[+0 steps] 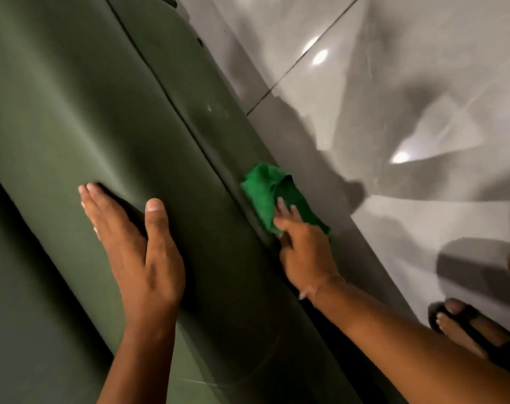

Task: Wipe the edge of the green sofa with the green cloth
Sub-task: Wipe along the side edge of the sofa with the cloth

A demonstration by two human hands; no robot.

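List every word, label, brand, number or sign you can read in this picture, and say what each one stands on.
None: no readable text shows anywhere.
green sofa: plain surface, no label or tag in view.
green cloth: no print or tag visible.
floor tiles: only glare and shadows.
black sandal: no brand mark visible.

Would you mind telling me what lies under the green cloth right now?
The green cloth lies on the green sofa edge, pressed by the right hand. The sofa surface beneath it is covered, so its condition cannot be seen.
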